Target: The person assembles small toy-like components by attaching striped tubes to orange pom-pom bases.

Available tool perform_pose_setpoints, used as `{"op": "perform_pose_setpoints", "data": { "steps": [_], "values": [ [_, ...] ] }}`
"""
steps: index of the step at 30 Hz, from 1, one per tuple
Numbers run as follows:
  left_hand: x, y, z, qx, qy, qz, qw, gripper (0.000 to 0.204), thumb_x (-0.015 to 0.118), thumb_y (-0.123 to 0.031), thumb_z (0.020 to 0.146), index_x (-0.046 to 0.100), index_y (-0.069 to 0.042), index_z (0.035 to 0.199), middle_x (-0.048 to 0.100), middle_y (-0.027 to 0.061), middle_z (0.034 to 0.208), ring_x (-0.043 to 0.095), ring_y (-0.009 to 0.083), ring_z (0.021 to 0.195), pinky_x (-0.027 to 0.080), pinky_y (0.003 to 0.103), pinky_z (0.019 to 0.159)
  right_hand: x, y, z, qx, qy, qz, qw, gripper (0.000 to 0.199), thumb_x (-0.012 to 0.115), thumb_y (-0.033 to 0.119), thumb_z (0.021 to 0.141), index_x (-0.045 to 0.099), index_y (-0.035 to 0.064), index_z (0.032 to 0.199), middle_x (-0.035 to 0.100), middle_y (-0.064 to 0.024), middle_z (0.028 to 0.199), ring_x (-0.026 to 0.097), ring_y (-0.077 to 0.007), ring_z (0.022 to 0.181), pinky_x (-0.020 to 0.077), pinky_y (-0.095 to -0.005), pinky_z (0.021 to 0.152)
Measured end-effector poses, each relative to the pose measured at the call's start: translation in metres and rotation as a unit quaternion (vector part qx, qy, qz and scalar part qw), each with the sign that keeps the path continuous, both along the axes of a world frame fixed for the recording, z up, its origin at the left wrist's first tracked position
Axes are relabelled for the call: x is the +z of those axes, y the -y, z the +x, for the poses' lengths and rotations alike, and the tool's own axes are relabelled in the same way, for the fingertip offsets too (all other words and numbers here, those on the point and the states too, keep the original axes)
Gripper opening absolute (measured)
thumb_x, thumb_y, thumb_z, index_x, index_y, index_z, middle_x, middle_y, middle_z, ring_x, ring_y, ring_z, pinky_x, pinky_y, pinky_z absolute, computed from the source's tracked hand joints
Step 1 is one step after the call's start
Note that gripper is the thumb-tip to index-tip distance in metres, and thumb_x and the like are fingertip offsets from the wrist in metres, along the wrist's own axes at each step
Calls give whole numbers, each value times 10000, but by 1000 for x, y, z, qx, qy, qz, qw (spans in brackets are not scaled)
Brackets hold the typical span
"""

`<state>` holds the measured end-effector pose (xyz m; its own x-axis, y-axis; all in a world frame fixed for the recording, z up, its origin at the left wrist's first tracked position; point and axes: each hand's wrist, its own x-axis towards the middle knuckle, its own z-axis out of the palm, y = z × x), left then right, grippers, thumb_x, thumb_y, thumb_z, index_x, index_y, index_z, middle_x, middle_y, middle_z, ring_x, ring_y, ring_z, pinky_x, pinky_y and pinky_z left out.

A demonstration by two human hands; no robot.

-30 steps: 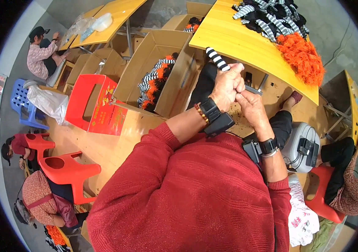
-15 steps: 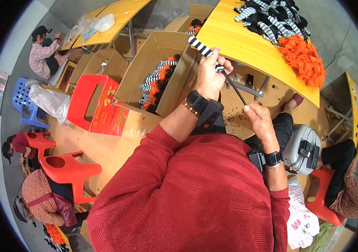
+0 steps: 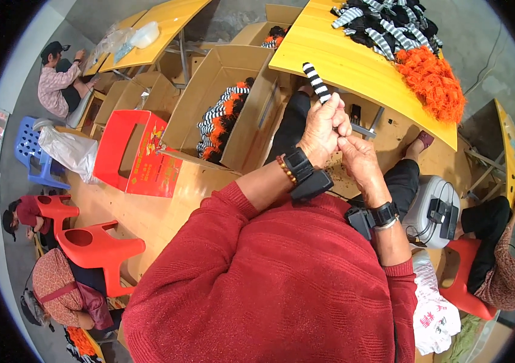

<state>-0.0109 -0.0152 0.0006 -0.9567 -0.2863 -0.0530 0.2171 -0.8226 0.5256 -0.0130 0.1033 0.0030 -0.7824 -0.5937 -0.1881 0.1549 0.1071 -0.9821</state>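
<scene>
My left hand (image 3: 322, 128) is closed around a black-and-white striped knitted tube (image 3: 316, 83). The tube's closed, rounded end sticks up past my fingers, just before the near edge of the yellow table. Right against it, my right hand (image 3: 361, 158) is closed in a pinch, its fingertips meeting the left hand's. The thin black rod that showed in the right hand earlier is hidden now, behind the fingers or inside the tube. On the table lie a heap of striped and black knitted pieces (image 3: 384, 27) and a fluffy orange pile (image 3: 430, 85).
A cardboard box (image 3: 179, 130) holds striped, orange and black pieces. Beside it stand a red box (image 3: 166, 166) and a red stool (image 3: 100, 245). At my right is a grey case (image 3: 433, 212) with a cable. Other people sit on the left and far right.
My hands have come together; the right hand moved up to the left one, and the black rod between them went out of sight. The striped tube shifted right and points more upright.
</scene>
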Motion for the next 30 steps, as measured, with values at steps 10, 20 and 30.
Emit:
{"op": "perform_pose_setpoints", "data": {
  "steps": [10,20,30],
  "values": [
    [23,49,-1,23,-16,57,998,514,388,-569,829,449,-104,620,389,32,458,423,211,428,370,347,452,2,-22,1,79,-112,45,990,262,509,219,868,558,34,690,390,57,496,349,-42,462,292,-216,423],
    [2,0,-2,5,-8,-29,1000,359,496,-300,853,408,-102,566,401,36,455,481,223,444,402,343,430,-2,-2,-5,29,-128,42,991,256,509,192,860,565,30,670,378,56,500,325,-41,463,276,-210,424],
    [4,47,-4,14,-2,48,999,290,458,-354,875,467,-98,738,444,19,553,493,204,560,434,360,577,0,-27,2,79,-13,29,996,229,511,214,866,588,52,724,410,71,514,337,-36,449,278,-198,419]
  ]
}}
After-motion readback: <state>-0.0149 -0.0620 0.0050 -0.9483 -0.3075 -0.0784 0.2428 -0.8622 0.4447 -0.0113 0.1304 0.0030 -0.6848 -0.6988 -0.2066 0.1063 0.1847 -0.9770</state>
